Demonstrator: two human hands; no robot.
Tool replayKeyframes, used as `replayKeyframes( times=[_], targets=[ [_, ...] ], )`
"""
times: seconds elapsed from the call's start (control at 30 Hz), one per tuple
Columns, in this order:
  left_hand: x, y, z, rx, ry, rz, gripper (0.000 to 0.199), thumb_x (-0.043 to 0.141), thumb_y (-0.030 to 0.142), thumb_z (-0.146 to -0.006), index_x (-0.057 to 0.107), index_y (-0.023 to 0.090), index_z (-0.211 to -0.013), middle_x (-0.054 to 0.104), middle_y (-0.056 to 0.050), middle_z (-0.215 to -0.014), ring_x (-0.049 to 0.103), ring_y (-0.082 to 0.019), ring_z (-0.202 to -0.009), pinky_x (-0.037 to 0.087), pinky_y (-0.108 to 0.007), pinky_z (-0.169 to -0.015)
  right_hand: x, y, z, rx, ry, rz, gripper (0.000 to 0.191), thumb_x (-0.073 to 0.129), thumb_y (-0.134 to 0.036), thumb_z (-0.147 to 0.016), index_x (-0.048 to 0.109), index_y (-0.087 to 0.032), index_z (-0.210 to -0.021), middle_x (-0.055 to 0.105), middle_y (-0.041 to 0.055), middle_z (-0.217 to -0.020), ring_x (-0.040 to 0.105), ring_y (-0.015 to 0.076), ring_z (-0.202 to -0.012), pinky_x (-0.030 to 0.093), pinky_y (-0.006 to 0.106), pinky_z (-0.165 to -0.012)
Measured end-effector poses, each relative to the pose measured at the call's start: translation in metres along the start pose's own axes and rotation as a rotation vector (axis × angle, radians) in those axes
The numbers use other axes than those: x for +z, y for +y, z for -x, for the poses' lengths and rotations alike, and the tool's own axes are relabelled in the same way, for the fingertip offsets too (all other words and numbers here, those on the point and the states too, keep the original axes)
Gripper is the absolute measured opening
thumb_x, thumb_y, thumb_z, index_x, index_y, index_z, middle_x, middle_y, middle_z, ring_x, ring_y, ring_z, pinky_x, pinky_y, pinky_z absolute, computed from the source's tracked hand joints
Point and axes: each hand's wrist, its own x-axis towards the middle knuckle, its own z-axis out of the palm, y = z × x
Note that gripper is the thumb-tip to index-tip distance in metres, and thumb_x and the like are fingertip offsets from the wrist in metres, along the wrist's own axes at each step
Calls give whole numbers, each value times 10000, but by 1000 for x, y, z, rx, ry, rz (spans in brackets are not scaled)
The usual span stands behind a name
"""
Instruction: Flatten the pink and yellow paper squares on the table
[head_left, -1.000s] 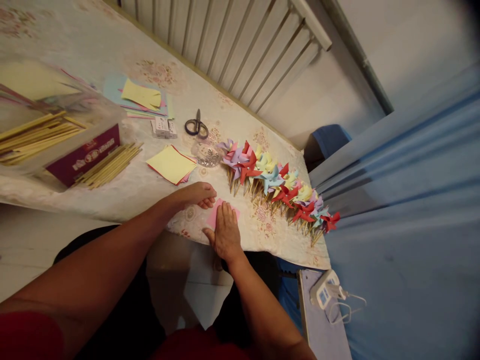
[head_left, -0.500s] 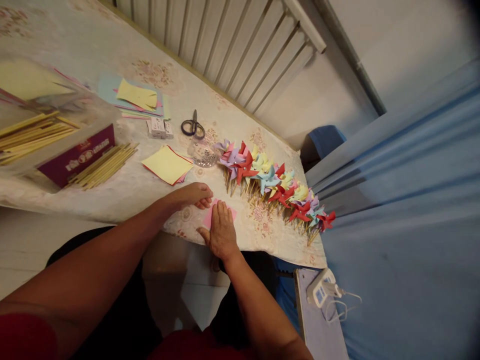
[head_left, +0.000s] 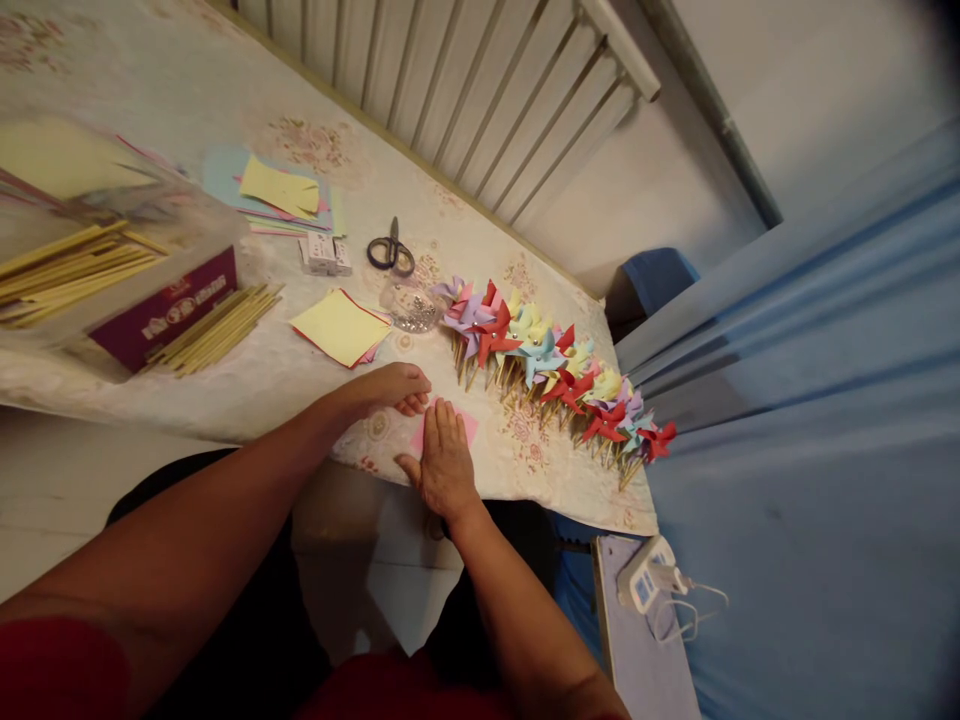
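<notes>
A pink paper (head_left: pixel 469 427) lies on the flowered tablecloth near the table's front edge. Flat on top of it rests my right hand (head_left: pixel 444 458), its fingers stretched out and its thumb apart. My left hand (head_left: pixel 401 388) is at the paper's upper left side with its fingers curled; whether anything is between them is too small to tell. Up and to the left lies a stack of square sheets (head_left: pixel 341 328), yellow on top with red edges below. Beside the stack, a clear dish (head_left: pixel 412 308) holds small shiny pieces.
Paper pinwheels on sticks (head_left: pixel 541 357) lie in a row at the right. Black-handled scissors (head_left: pixel 391 252), small white boxes (head_left: pixel 325 254) and coloured paper (head_left: pixel 279 188) are farther back. Loose sticks (head_left: pixel 217 330) lie by a clear box (head_left: pixel 112 350). A power strip (head_left: pixel 645 574) is lower right.
The whole view has shifted slightly, with the table items a little farther right. Both hands keep nearly the same pose at the pink paper.
</notes>
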Motion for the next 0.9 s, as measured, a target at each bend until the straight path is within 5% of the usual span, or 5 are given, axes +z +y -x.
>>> replayKeyframes(
  times=[0.13,0.37,0.57,0.9],
  targets=[
    [0,-3,-3,6,-4,3,148,641,278,-754,591,139,-772,662,-42,-697,661,-158,-638,510,-262,-595,-2,-4,13,-11,-15,5,848,494,-553,-953,276,43,-1514,240,293,-1597,137,360,-1530,217,582,-1210],
    [-1,1,4,17,-7,15,184,674,309,-724,597,143,-744,674,-47,-695,652,-152,-646,516,-268,-640,-3,-2,-7,30,-15,12,878,491,-589,-943,262,28,-1525,228,287,-1603,137,370,-1528,217,589,-1205],
    [1,2,3,10,10,-10,161,651,291,-736,592,142,-753,676,-53,-715,660,-162,-644,513,-272,-612,-1,-7,12,-13,-11,13,874,507,-566,-942,247,25,-1531,236,293,-1598,140,363,-1529,229,594,-1200],
    [-1,-1,1,12,-10,0,146,639,278,-754,597,138,-760,677,-53,-710,652,-149,-641,518,-268,-638,0,-7,-4,18,-14,13,874,505,-578,-941,273,38,-1517,220,299,-1601,128,370,-1530,221,581,-1205]
  ],
)
